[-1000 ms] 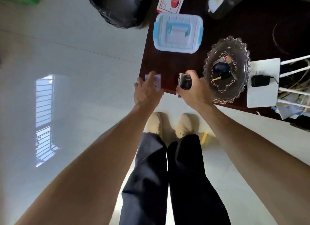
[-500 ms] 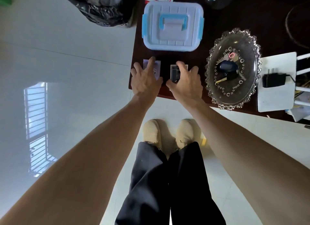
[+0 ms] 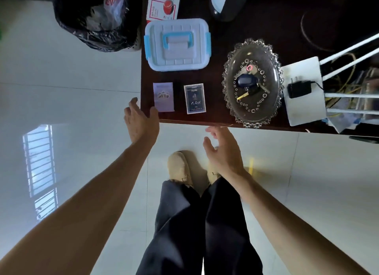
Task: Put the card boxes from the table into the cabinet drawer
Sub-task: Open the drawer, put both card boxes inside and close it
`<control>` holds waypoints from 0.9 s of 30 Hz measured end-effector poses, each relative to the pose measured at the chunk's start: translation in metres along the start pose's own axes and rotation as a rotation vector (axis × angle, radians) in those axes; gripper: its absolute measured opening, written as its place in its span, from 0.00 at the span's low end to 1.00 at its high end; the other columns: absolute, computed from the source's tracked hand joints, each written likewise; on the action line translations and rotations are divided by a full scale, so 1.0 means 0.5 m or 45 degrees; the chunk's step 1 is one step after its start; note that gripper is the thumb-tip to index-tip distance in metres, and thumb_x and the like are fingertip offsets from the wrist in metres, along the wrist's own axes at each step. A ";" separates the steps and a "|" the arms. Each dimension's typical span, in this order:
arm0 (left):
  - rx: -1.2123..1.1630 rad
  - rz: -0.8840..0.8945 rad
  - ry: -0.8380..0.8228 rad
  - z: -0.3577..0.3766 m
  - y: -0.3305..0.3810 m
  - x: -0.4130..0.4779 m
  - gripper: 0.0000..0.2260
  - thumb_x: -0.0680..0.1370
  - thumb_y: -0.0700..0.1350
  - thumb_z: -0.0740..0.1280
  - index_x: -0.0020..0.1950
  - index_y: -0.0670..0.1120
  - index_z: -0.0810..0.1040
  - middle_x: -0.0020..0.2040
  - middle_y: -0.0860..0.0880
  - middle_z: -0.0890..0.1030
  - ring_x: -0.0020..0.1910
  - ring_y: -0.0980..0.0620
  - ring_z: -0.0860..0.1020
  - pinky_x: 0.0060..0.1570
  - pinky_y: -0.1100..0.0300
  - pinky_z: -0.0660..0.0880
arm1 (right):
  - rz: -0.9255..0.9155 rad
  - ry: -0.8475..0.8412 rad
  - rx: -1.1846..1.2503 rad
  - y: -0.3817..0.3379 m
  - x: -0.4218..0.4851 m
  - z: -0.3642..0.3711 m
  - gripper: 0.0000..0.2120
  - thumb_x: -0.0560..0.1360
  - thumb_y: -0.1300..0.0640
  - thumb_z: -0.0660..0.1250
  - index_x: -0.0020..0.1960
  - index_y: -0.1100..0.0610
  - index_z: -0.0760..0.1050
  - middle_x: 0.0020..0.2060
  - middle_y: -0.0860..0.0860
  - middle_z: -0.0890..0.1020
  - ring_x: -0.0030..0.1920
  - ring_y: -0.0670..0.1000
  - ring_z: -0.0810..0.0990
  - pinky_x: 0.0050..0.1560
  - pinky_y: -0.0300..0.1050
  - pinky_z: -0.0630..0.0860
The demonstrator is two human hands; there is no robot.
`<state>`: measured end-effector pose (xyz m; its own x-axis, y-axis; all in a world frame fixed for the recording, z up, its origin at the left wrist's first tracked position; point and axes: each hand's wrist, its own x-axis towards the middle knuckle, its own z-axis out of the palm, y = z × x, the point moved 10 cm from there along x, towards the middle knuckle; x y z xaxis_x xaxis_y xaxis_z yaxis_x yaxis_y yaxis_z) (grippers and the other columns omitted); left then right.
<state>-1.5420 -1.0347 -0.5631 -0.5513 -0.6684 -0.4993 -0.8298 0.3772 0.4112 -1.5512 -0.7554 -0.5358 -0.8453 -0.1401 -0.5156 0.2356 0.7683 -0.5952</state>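
Observation:
Two card boxes lie flat side by side near the front edge of the dark wooden table (image 3: 217, 102): a pale purple card box (image 3: 163, 96) on the left and a dark blue card box (image 3: 194, 98) to its right. My left hand (image 3: 141, 121) hovers open at the table's front left corner, just below and left of the purple box, holding nothing. My right hand (image 3: 223, 151) is open and empty below the table edge, over the floor, apart from the blue box. No cabinet drawer is visible.
A white plastic case with blue latches (image 3: 177, 45) stands behind the boxes. A glass dish with keys (image 3: 253, 84) sits to the right, then a white pad with a black plug adapter (image 3: 298, 89). A black bin bag (image 3: 96, 18) is left of the table.
Both hands rested on the card boxes on the table; now they have let go and pulled back toward me, leaving both boxes lying flat.

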 end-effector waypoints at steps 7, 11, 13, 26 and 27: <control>-0.157 -0.107 -0.083 0.044 -0.041 0.034 0.23 0.78 0.58 0.65 0.70 0.48 0.73 0.64 0.48 0.81 0.61 0.45 0.79 0.56 0.53 0.77 | 0.140 -0.245 -0.390 0.181 0.003 0.033 0.28 0.80 0.51 0.65 0.77 0.55 0.66 0.75 0.53 0.71 0.70 0.57 0.73 0.67 0.54 0.72; -0.174 -0.003 -0.003 0.041 -0.054 0.026 0.20 0.79 0.58 0.63 0.67 0.49 0.76 0.61 0.50 0.82 0.58 0.49 0.80 0.57 0.52 0.78 | 0.080 -0.316 -0.546 0.201 0.058 0.053 0.32 0.81 0.50 0.62 0.81 0.56 0.58 0.80 0.54 0.63 0.73 0.59 0.71 0.68 0.57 0.73; -0.167 0.009 0.009 0.043 -0.064 0.024 0.17 0.80 0.54 0.61 0.64 0.48 0.78 0.57 0.50 0.83 0.54 0.48 0.80 0.52 0.53 0.78 | 0.070 -0.347 -0.589 0.205 0.086 0.063 0.32 0.81 0.50 0.61 0.82 0.56 0.57 0.81 0.53 0.61 0.74 0.58 0.70 0.69 0.58 0.72; -0.373 -0.176 0.046 0.055 -0.117 0.029 0.15 0.77 0.53 0.68 0.62 0.50 0.81 0.55 0.52 0.84 0.54 0.50 0.81 0.57 0.54 0.79 | 0.135 -0.468 -0.708 0.236 0.125 0.092 0.27 0.79 0.51 0.64 0.76 0.57 0.64 0.75 0.51 0.67 0.69 0.59 0.74 0.60 0.57 0.74; -0.394 -0.194 0.045 0.056 -0.117 0.026 0.15 0.77 0.53 0.68 0.63 0.50 0.80 0.56 0.52 0.84 0.54 0.49 0.81 0.58 0.53 0.79 | 0.137 -0.470 -0.714 0.237 0.123 0.093 0.26 0.79 0.51 0.64 0.75 0.57 0.64 0.74 0.52 0.67 0.68 0.59 0.75 0.58 0.56 0.74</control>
<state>-1.5031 -1.0475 -0.6150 -0.4153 -0.7259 -0.5484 -0.8339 0.0629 0.5483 -1.5530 -0.7022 -0.6666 -0.5883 -0.1724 -0.7900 -0.0593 0.9836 -0.1705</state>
